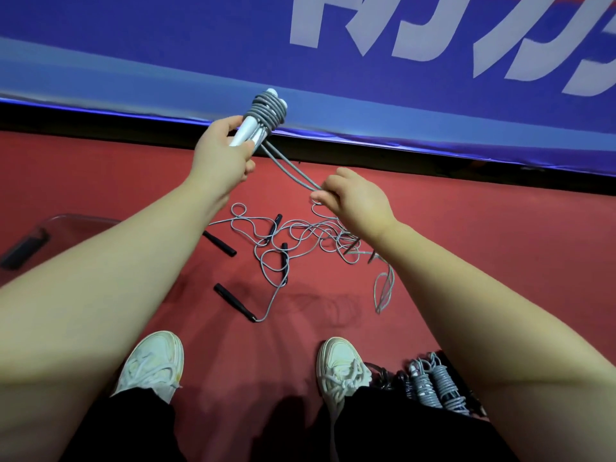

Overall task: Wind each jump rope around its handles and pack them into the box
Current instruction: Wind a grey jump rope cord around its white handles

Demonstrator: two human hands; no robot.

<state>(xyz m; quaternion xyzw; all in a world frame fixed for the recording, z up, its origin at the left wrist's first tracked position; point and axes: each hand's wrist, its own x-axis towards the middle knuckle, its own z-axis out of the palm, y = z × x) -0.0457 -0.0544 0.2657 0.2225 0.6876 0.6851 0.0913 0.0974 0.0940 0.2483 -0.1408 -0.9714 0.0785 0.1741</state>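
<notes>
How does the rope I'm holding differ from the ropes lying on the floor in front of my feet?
The held rope has white handles; the floor ropes have black ones. The held rope is mostly coiled round its handles; the floor ropes lie loose and tangled. Both have grey cord.

Red floor (pixel 466 245), blue banner with white lettering (pixel 166 45), white sneakers (pixel 153 365), black trousers (pixel 383 428)

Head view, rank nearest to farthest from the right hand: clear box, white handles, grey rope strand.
1. grey rope strand: pinched in the right hand itself.
2. white handles: up and to the left, gripped by the left hand.
3. clear box: far left edge of the view.
</notes>
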